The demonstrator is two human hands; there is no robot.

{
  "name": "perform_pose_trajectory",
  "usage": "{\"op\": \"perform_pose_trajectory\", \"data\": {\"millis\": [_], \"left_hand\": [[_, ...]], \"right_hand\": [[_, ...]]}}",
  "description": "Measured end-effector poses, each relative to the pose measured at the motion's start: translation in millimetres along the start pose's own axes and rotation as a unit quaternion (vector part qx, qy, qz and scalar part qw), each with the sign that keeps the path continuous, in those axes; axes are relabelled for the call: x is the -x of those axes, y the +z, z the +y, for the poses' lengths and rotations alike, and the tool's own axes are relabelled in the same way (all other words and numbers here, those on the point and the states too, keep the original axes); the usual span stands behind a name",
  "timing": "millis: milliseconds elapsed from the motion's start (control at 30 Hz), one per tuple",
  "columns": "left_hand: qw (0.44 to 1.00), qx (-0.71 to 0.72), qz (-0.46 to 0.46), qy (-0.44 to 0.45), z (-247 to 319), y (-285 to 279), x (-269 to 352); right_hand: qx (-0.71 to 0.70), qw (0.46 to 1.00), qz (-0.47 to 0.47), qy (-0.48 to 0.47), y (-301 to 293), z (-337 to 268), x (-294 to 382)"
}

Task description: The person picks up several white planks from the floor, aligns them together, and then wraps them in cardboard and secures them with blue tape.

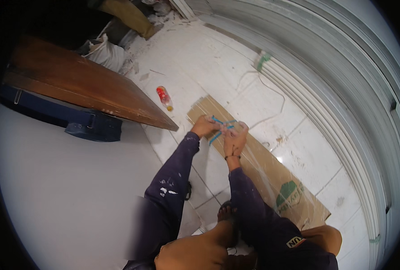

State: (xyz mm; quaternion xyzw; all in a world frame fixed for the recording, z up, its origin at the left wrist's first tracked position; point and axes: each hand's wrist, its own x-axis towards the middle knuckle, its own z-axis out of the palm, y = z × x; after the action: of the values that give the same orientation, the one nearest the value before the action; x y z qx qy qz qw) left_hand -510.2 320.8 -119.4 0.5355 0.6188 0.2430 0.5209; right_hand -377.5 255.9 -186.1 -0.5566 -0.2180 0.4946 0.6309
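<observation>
Both my hands are close together over the far end of a long, flat cardboard package (254, 153) wrapped in clear plastic on the floor. A thin blue strap (215, 138), perhaps a tie or ribbon, runs between them in loose bends. My left hand (205, 126) pinches it from the left side. From the right, my right hand (235, 136) holds it with the fingers curled up and the thumb against the strap. The strap's lower end hangs free below my left hand. Exactly how the strap crosses between the fingers is too small to tell.
A wooden door (95, 91) juts in from the left, with dark blue cloth (95, 126) hanging behind it. A plastic bottle (164, 98) lies on the tiles. White pipes (316, 108) tied in a bundle run along the right. A white sack (108, 54) and a person's leg (132, 18) are farther back.
</observation>
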Motion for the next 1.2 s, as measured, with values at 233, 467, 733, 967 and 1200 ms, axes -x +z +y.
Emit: {"op": "perform_pose_trajectory", "data": {"millis": [233,467,733,967,1200], "left_hand": [[0.997,0.067,0.023,-0.033,10,19,3],[0.994,0.100,-0.034,-0.035,20,14,8],[0.996,0.083,-0.016,-0.032,18,14,2],[0.997,0.054,0.017,-0.044,26,20,5],[0.996,0.063,0.017,-0.061,28,23,5]], "right_hand": [[-0.010,0.993,-0.086,0.079,-10,-28,-9],[0.007,0.993,-0.106,0.046,-10,-34,-8],[-0.010,0.991,-0.101,0.082,-6,-30,-16],[0.043,0.975,-0.141,0.165,-8,-35,-29],[-0.004,0.985,-0.099,0.141,-7,-32,-27]]}}
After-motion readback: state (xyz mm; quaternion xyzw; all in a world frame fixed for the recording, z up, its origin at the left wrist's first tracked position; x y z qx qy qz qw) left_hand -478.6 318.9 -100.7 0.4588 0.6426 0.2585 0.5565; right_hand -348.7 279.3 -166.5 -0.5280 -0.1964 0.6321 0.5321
